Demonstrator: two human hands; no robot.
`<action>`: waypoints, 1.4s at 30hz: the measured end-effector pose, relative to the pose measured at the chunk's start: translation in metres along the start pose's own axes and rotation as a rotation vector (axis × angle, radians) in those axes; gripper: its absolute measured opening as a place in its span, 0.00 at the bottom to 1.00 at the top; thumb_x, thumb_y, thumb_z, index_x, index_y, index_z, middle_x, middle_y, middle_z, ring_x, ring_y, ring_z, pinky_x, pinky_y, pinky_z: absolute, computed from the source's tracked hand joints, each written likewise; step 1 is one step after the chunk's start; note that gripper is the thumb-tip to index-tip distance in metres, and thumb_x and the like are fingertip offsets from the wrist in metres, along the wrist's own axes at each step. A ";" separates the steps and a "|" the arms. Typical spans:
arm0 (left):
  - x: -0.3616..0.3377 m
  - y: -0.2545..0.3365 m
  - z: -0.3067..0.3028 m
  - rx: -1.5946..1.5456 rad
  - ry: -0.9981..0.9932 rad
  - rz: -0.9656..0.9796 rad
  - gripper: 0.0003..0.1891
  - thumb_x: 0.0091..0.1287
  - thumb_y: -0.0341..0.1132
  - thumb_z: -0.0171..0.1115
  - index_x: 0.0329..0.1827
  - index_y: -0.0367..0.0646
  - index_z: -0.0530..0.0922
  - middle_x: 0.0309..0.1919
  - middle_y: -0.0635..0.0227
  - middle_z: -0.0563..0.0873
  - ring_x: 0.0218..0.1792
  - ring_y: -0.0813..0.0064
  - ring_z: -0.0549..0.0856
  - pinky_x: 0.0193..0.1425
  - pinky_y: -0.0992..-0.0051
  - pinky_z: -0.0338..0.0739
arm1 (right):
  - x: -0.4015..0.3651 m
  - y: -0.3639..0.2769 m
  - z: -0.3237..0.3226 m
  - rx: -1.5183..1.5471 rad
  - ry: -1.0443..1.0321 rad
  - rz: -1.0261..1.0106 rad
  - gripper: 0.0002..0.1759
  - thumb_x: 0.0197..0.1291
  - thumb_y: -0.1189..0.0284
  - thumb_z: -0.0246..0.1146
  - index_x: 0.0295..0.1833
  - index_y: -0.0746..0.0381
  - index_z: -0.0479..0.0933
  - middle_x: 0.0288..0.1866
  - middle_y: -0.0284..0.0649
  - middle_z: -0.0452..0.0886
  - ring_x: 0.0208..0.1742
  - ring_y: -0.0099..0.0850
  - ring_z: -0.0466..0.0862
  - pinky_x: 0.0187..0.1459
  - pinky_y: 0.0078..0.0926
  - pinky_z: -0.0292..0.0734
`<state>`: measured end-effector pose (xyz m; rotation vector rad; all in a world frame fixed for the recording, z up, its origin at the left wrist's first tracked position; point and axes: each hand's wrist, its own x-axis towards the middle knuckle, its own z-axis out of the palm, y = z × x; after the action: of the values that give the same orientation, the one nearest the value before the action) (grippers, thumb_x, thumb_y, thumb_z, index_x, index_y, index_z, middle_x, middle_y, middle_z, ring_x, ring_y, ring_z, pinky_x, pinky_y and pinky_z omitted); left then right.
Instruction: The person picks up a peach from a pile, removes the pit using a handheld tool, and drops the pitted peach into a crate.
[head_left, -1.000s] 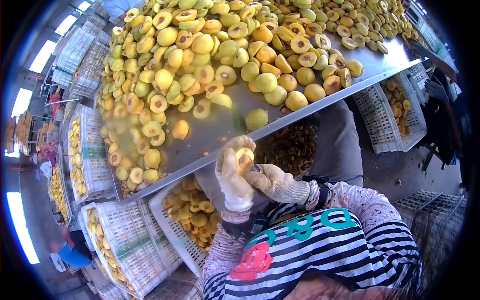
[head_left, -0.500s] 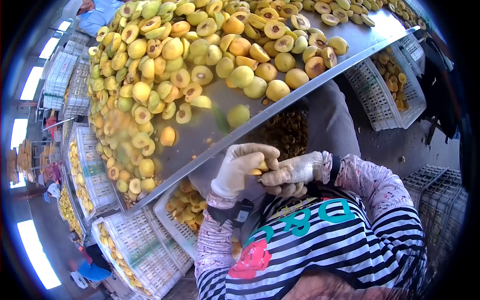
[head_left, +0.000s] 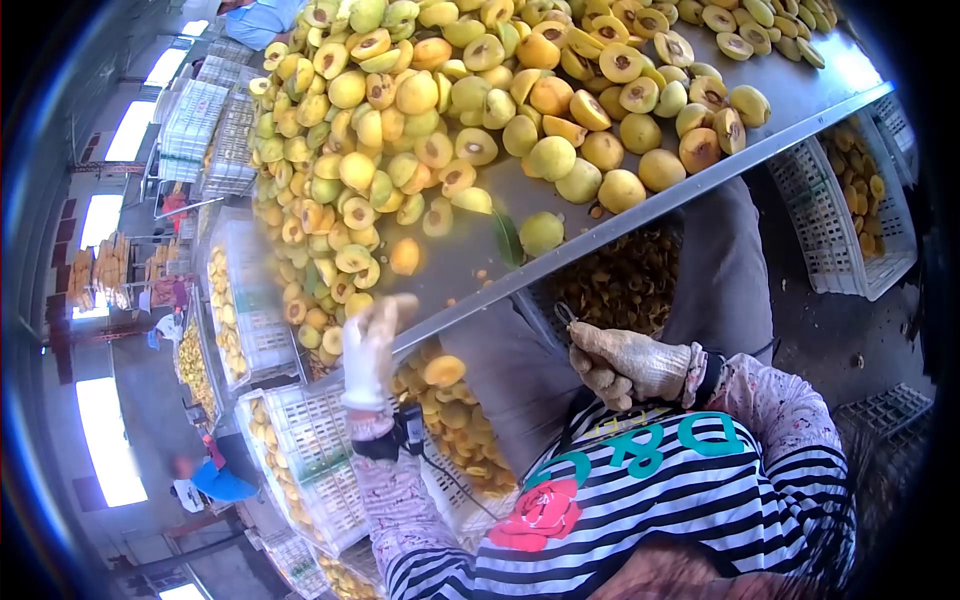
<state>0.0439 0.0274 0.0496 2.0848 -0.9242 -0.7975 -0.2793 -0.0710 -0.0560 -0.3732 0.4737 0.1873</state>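
My left hand (head_left: 371, 352), in a whitish glove, is by the table's front edge above a crate of fruit halves. Its fingers are partly apart and a little blurred, with nothing in them. Just below it, an orange-yellow apricot half (head_left: 444, 371) shows over the apricot halves (head_left: 462, 425) in that crate. In front of my striped shirt, my right hand (head_left: 625, 362) wears a stained glove and is closed around a small pitting tool (head_left: 565, 313). Only the tool's metal loop sticks out; its handle is hidden.
A metal table (head_left: 455, 255) carries a heap of whole and halved apricots (head_left: 400, 120). Beneath its edge is a container of dark scraps (head_left: 625, 280). White crates (head_left: 325, 450) stand left, another crate (head_left: 815, 215) right. Other people (head_left: 262, 22) are farther off.
My hands were together around a yellow fruit piece; now they are apart. The left has moved left to the table edge and its fingers have opened. The view has shifted.
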 end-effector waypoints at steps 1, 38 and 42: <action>0.023 -0.015 -0.006 0.057 0.053 0.042 0.18 0.77 0.40 0.58 0.54 0.33 0.85 0.46 0.63 0.91 0.47 0.77 0.87 0.56 0.77 0.79 | 0.002 0.001 0.001 -0.039 0.029 -0.015 0.30 0.76 0.40 0.49 0.29 0.53 0.66 0.19 0.26 0.64 0.14 0.18 0.60 0.16 0.20 0.63; -0.045 -0.037 0.146 -1.048 -0.053 0.255 0.23 0.80 0.46 0.52 0.65 0.35 0.77 0.59 0.62 0.81 0.54 0.70 0.82 0.61 0.69 0.79 | 0.038 -0.004 0.047 -0.441 0.308 -0.308 0.23 0.73 0.48 0.60 0.37 0.58 0.74 0.21 0.29 0.71 0.18 0.18 0.66 0.19 0.21 0.59; -0.048 -0.025 0.153 -0.845 0.078 0.327 0.29 0.81 0.55 0.48 0.59 0.35 0.81 0.50 0.64 0.84 0.47 0.74 0.83 0.56 0.75 0.78 | 0.038 -0.014 0.066 -0.594 0.376 -0.434 0.19 0.71 0.53 0.61 0.42 0.60 0.77 0.28 0.33 0.77 0.30 0.19 0.74 0.33 0.21 0.72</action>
<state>-0.0889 0.0240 -0.0441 1.1867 -0.6864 -0.7466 -0.2157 -0.0543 -0.0151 -1.0931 0.6913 -0.1767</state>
